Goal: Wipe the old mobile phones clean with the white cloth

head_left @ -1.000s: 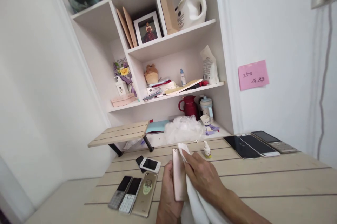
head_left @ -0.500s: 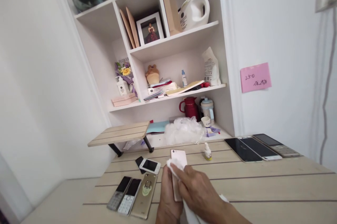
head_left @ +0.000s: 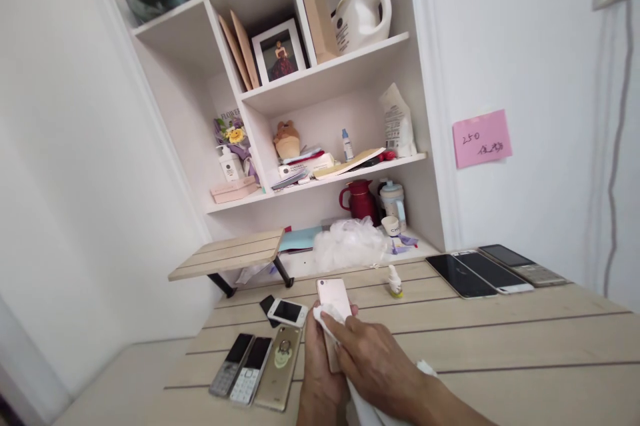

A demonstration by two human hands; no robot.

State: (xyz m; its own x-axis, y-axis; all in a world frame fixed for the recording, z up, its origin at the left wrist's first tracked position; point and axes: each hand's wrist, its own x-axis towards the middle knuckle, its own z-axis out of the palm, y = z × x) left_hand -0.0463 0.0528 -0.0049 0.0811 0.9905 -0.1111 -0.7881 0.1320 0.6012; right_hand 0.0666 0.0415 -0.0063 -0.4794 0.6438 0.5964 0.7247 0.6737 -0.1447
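A pale pink smartphone, its back and camera lens facing up, rests in my left hand, whose fingers wrap round its edges. My right hand presses a white cloth with the fingertips against the phone's back. More of the cloth hangs down below the right palm. Left of my hands lie a gold smartphone with a ring holder, a white keypad phone and a grey keypad phone. Behind these, a small white smartphone overlaps a black one.
A small bottle stands beyond my hands. Several phones, among them a black smartphone, lie at the table's right back. A small raised wooden stand is at the back left, and a white shelf unit rises behind the table.
The cloth under my right fingertips sits slightly lower on the phone's back, and the phone's top has shifted a little left. The whole view has tilted slightly. Both grips stay the same.
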